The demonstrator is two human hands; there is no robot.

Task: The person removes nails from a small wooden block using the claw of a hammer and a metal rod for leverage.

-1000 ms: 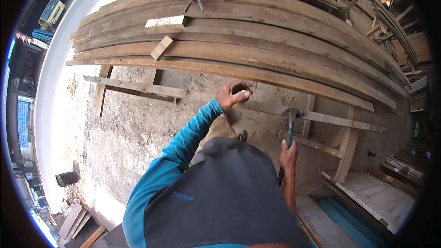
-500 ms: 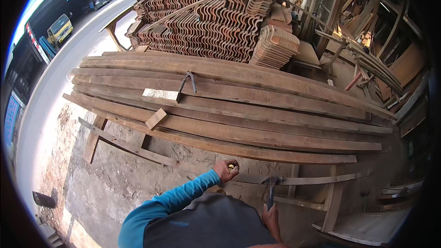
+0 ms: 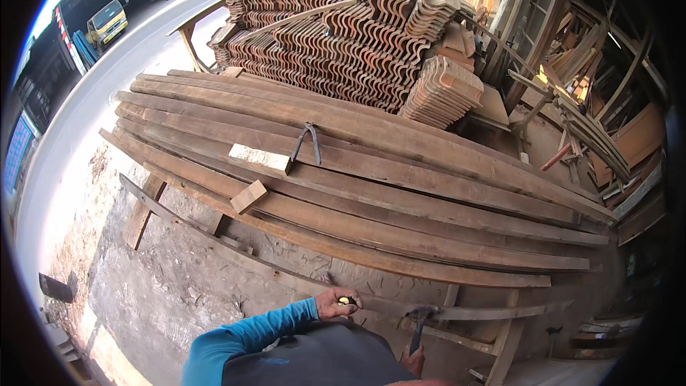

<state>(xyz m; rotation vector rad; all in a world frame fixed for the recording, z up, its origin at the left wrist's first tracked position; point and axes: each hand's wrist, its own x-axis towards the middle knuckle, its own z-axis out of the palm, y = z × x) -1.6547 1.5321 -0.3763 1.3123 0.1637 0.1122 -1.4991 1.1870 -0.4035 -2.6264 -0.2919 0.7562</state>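
My left hand (image 3: pixel 336 304), at the end of a blue sleeve, is closed around a small yellow thing (image 3: pixel 346 301) whose kind I cannot make out. It is at the near edge of a long, narrow plank (image 3: pixel 286 274) lying across the wooden supports. My right hand (image 3: pixel 412 362), partly hidden by my body, grips the handle of a claw hammer (image 3: pixel 417 332). The hammer's head is over or against the same plank, to the right of my left hand; whether it touches cannot be told.
Several long beams (image 3: pixel 429 209) lie side by side beyond the plank. On them are pincers (image 3: pixel 307 144), a pale block (image 3: pixel 261 158) and a smaller wood block (image 3: pixel 249 196). Stacked roof tiles (image 3: pixel 336 50) stand behind, with a road (image 3: pixel 71 121) at left.
The view has turned a little, so the beams sit lower and more slanted. Both hands keep their hold, and the hammer's head stays by the narrow plank.
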